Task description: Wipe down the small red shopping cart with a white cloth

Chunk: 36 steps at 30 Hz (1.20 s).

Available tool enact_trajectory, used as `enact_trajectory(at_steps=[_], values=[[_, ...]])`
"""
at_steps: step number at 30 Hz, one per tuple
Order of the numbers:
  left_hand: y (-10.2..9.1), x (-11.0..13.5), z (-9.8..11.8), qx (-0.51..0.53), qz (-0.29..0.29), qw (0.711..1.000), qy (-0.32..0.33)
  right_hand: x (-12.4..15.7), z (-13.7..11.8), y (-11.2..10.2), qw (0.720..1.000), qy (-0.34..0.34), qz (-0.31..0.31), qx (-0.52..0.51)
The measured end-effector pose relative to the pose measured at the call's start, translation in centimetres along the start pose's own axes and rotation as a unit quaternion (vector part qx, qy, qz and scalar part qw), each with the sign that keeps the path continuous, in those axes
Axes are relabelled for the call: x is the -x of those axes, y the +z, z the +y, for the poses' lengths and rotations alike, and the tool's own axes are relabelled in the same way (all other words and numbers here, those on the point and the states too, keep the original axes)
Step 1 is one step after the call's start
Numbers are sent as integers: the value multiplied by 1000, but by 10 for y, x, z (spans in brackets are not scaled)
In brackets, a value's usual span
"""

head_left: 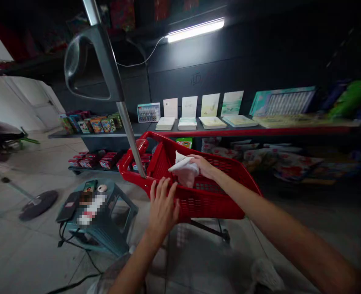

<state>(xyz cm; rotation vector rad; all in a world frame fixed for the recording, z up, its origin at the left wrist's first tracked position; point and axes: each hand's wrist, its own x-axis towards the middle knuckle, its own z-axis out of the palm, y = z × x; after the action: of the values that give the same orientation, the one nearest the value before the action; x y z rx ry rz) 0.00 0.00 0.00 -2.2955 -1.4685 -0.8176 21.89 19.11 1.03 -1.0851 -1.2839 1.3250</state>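
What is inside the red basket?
Inside the red basket, the right hand presses a white cloth against the wall. The basket floor is hidden by its near wall and the left hand.

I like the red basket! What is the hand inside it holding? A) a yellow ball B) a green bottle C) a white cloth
C: the right hand grips a crumpled white cloth inside the red basket, while the left hand rests on its near rim.
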Motion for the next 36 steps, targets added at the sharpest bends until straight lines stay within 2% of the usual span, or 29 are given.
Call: enact_trajectory(at_steps=[2,4,6,8,10,12,13,15,21,23,24,26,28,33,36], values=[[-2,0,-6,-27,32,998,-52,27,-20,3,994,-94,-26,53],[-3,1,-11,-47,48,994,-83,56,-31,14,974,-174,-65,128],[-2,1,-16,-59,43,994,-84,85,-29,33,932,-244,-124,237],[-1,0,-19,-65,38,994,-82,111,-15,56,885,-283,-154,336],[2,0,-21,-68,41,993,-88,128,2,73,849,-307,-128,411],[4,-1,-24,-67,42,992,-93,137,15,77,825,-316,-92,460],[4,-1,-25,-66,42,992,-95,140,20,72,817,-312,-82,478],[4,-2,-28,-62,41,992,-100,147,26,48,804,-294,-73,511],[5,-1,-32,-45,31,993,-101,188,39,-72,755,-191,-42,626],[7,0,-31,-45,33,993,-101,198,38,-92,733,-153,-35,662],[8,0,-30,-45,35,993,-103,201,35,-92,721,-136,-33,679],[10,0,-28,-45,39,992,-113,203,27,-76,704,-119,-30,700],[11,-1,-25,-47,43,990,-122,199,18,-41,702,-132,-24,699],[13,-2,-19,-38,61,989,-127,169,1,67,744,-200,-19,637],[14,-2,-20,-37,64,989,-129,151,-5,107,763,-186,19,619]])
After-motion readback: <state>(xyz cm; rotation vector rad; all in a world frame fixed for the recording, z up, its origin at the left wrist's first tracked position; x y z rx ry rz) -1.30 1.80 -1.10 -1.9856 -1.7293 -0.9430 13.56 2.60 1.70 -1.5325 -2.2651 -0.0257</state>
